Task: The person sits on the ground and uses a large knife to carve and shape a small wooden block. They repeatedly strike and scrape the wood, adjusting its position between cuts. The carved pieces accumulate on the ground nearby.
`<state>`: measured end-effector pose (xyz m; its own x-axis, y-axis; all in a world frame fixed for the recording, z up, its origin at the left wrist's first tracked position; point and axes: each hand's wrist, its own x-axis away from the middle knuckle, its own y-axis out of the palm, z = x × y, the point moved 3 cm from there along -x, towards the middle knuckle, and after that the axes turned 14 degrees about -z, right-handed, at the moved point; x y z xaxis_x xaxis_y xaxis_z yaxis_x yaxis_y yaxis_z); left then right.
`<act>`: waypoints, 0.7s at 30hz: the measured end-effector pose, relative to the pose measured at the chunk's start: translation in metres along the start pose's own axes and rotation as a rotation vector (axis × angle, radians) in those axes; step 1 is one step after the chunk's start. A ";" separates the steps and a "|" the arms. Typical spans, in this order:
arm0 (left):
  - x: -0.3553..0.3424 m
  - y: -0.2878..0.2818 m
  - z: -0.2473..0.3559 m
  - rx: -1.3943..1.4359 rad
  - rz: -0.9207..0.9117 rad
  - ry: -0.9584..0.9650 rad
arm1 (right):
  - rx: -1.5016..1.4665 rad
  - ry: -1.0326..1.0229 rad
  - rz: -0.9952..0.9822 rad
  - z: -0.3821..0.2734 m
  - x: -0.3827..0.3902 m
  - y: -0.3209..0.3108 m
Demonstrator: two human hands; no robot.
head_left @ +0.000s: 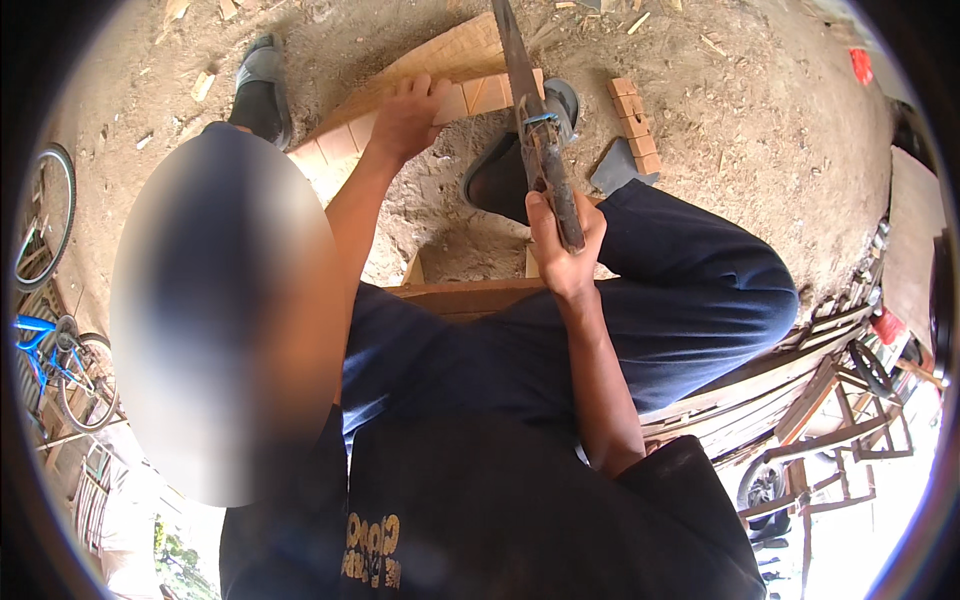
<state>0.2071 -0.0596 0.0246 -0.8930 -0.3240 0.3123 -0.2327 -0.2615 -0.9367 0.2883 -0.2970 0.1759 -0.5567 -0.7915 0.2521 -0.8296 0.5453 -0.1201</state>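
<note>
My left hand (405,125) grips the top of a long wooden board (480,92), whose near strip is divided by several crosswise lines. My right hand (570,240) holds the worn handle of a hand saw (540,145). The saw's long blade points away from me, angled up past the board's right end; whether it touches the wood I cannot tell. Below the board, a wooden plank (450,298) lies across under my legs. A short row of notched wood pieces (632,125) lies right of my right sandal, beside a dark grey flat piece (615,170).
Dirt floor with wood scraps surrounds my feet. A bicycle wheel (45,215) and blue bicycle (40,345) are at the left. Stacked boards (740,380), a wooden frame (850,450) and a red object (885,325) are at the right. A blurred oval hides the lower left.
</note>
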 end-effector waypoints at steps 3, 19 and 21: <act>-0.015 -0.015 -0.013 -0.049 0.051 0.096 | -0.034 -0.026 0.020 -0.003 0.004 -0.005; -0.033 -0.018 -0.105 -0.114 -0.359 0.081 | -0.038 0.059 -0.126 0.030 -0.009 0.028; -0.027 -0.014 -0.116 -0.040 -0.333 0.103 | -0.020 0.047 -0.120 0.040 -0.014 0.043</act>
<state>0.1892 0.0584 0.0111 -0.7990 -0.1333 0.5863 -0.5311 -0.3006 -0.7922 0.2585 -0.2731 0.1285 -0.4505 -0.8379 0.3081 -0.8889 0.4532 -0.0669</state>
